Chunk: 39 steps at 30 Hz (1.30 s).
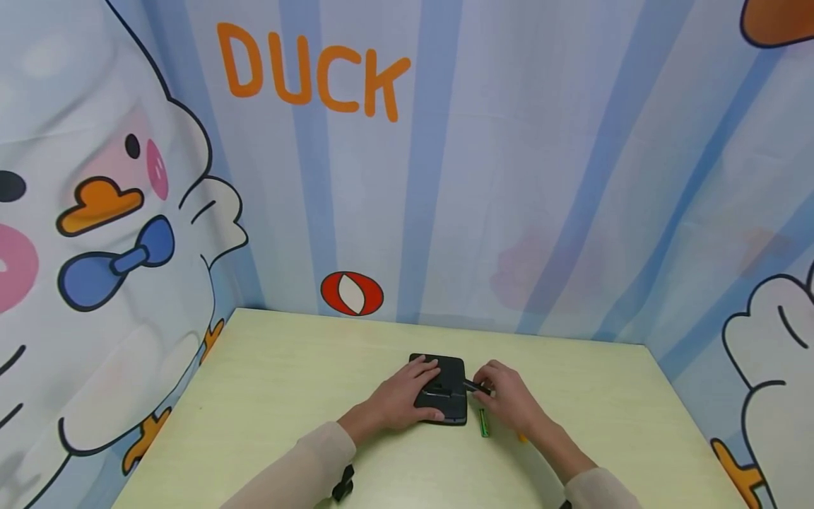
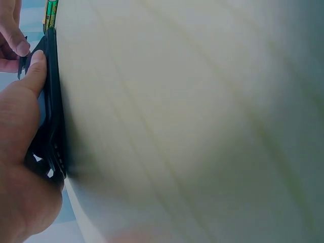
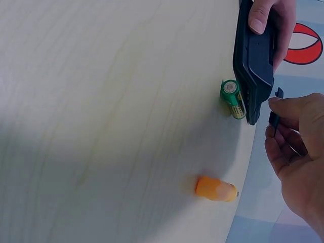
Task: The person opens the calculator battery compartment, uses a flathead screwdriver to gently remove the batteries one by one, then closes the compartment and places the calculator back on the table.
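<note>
A flat black plastic device [image 1: 450,397] lies on the table with what looks like its back facing up. My left hand [image 1: 402,396] rests on it, fingers spread over the back and thumb [image 2: 36,71] along the near edge. My right hand [image 1: 505,396] pinches a small thin black piece, apparently a battery cover [image 3: 274,119], between thumb and fingertips. It is held just off the device's right side. A green battery [image 3: 233,99] lies close beside the device. An orange battery [image 3: 216,189] is farther right, mostly hidden under my right forearm in the head view.
The pale wooden table [image 1: 305,367] extends around the device. A striped blue curtain [image 1: 483,177] with duck pictures stands behind the table's back edge and along both sides. A black strap [image 1: 344,484] hangs at my left sleeve.
</note>
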Each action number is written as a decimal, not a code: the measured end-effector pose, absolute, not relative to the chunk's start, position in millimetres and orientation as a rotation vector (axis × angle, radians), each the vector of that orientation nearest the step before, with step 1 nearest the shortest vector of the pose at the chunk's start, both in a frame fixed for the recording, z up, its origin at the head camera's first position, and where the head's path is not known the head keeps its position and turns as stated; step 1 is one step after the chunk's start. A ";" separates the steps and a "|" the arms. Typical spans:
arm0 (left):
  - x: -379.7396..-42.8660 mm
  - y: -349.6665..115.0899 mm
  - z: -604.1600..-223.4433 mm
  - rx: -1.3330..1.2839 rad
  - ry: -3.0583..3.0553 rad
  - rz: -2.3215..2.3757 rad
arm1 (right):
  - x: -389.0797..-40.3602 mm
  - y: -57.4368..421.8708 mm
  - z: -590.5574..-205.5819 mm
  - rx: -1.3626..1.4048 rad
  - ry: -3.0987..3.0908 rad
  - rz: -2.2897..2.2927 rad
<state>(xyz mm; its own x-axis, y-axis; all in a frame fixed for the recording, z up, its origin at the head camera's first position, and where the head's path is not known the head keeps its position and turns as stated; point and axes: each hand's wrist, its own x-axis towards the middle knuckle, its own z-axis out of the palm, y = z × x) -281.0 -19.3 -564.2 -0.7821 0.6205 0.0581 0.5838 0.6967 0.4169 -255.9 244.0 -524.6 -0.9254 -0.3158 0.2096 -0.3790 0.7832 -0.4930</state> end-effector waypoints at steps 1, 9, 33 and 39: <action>-280.9 -19.2 -564.3 0.999 2.813 0.648 | -255.8 243.3 -524.1 0.556 -2.863 0.828; -281.4 -19.8 -564.3 0.998 2.817 0.652 | -254.5 241.5 -522.7 0.586 -2.856 0.834; -284.3 -21.5 -560.5 0.994 2.813 0.565 | -254.5 221.8 -516.9 0.639 -2.828 0.804; -286.6 -21.9 -560.9 1.009 2.802 0.581 | -256.2 214.4 -516.9 0.636 -2.833 0.859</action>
